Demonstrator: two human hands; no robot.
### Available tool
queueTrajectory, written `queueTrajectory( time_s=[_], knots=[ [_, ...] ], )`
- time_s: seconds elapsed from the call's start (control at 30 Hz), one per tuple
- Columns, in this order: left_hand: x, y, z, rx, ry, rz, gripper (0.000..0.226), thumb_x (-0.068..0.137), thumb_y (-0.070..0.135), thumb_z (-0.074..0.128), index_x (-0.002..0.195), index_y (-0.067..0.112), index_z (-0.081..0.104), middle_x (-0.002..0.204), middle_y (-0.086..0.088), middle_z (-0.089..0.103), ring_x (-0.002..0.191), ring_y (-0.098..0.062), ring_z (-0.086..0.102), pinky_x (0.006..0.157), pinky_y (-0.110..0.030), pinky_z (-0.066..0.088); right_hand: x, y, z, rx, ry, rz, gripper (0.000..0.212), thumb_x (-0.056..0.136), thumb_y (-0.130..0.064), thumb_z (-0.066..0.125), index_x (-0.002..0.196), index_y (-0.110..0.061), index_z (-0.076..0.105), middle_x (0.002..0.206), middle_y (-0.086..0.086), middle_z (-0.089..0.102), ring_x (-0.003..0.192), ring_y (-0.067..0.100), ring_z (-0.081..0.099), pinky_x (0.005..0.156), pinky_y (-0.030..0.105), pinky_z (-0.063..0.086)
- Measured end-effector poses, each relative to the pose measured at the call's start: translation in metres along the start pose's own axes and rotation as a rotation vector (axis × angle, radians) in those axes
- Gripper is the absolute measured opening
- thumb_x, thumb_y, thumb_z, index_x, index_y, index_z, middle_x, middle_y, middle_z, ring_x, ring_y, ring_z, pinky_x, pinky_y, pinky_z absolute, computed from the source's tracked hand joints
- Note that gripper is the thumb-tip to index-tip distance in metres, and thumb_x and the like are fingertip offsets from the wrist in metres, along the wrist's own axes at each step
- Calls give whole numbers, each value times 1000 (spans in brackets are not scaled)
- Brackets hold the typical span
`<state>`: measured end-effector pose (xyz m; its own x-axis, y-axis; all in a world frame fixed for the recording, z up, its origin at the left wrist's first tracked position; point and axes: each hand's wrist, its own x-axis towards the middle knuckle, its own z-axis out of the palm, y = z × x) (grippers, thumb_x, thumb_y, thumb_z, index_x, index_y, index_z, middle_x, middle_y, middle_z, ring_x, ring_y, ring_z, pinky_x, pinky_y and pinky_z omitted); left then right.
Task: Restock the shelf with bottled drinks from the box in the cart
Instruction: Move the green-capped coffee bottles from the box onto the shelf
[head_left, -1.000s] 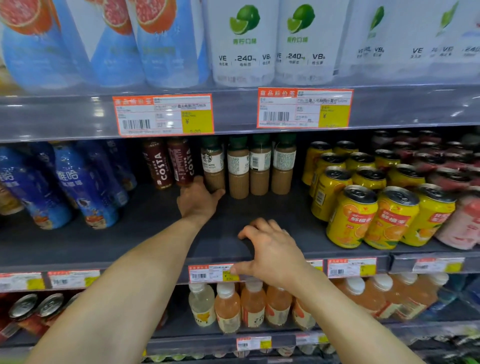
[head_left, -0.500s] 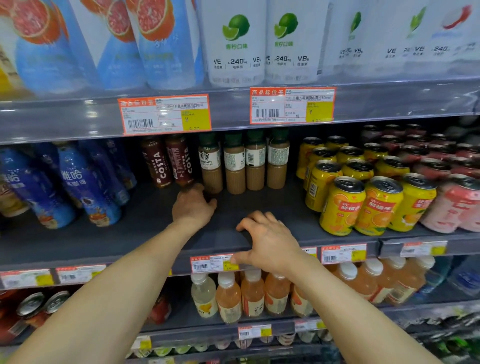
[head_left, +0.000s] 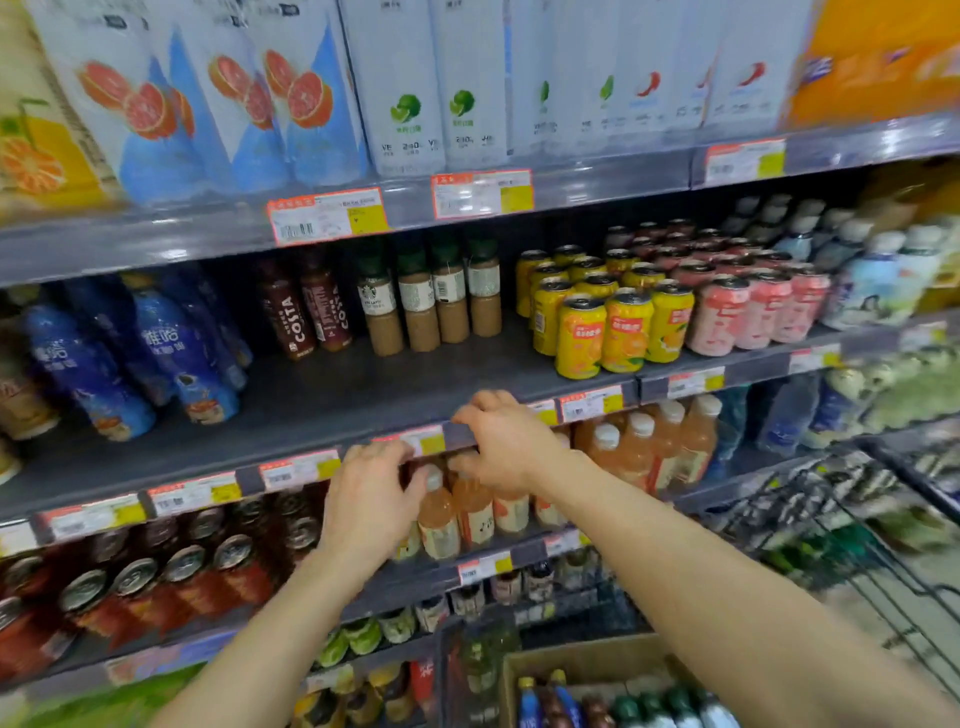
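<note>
Bottled drinks stand upright, caps up, in the cardboard box at the frame's lower right, inside the cart, well below both hands. Right hand is nearer; its fingers curl over the middle shelf front lip. Left hand bends its fingers at a price label; whether they pinch it I cannot tell. Neither holds a bottle.

Matt grey metal shelf, glossy metal cans, plain brown cardboard box, wire cart
</note>
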<state>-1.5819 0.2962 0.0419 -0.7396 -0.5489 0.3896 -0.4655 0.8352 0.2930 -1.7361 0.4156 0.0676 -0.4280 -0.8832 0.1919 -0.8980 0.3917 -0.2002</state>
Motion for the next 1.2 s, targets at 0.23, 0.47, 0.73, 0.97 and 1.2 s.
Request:
queueTrajectory(
  time_s=[0.23, 0.47, 0.73, 0.97, 1.2],
  knots=[
    [-116, 32, 37, -90, -179, 4, 29, 92, 41, 58, 109, 18, 66, 101, 1, 68, 103, -24, 60, 78, -37, 54, -123, 19, 27, 0, -113, 119, 54, 91, -43, 60, 135, -13, 50, 134, 12, 49, 124, 34, 42, 96, 45, 44],
    [-196, 79, 88, -97, -385, -37, 29, 90, 42, 59, 111, 22, 66, 102, 5, 67, 105, -19, 57, 86, -35, 52, -227, 79, 79, 75, -272, 299, 54, 94, -43, 59, 139, -15, 48, 131, 11, 50, 127, 32, 41, 97, 44, 46],
    [-257, 154, 208, -91, -701, -140, 19, 92, 35, 58, 104, 22, 65, 104, 3, 66, 101, -17, 57, 86, -33, 52, -331, 181, 174, 120, -546, 538, 48, 91, -43, 58, 130, -16, 53, 124, 9, 54, 120, 31, 50, 93, 38, 45],
    [-278, 183, 315, -14, -907, -219, 31, 93, 36, 56, 116, 17, 62, 112, -6, 66, 114, -25, 54, 90, -36, 49, -368, 252, 256, 148, -749, 657, 41, 89, -42, 52, 123, -20, 58, 122, 9, 64, 111, 30, 60, 86, 38, 53],
    [-250, 168, 404, 102, -931, -166, 47, 93, 39, 56, 132, 12, 51, 134, -11, 51, 128, -30, 40, 107, -41, 40, -334, 304, 319, 108, -769, 689, 36, 89, -33, 59, 121, -17, 56, 117, 9, 65, 108, 30, 62, 79, 35, 51]
  ],
)
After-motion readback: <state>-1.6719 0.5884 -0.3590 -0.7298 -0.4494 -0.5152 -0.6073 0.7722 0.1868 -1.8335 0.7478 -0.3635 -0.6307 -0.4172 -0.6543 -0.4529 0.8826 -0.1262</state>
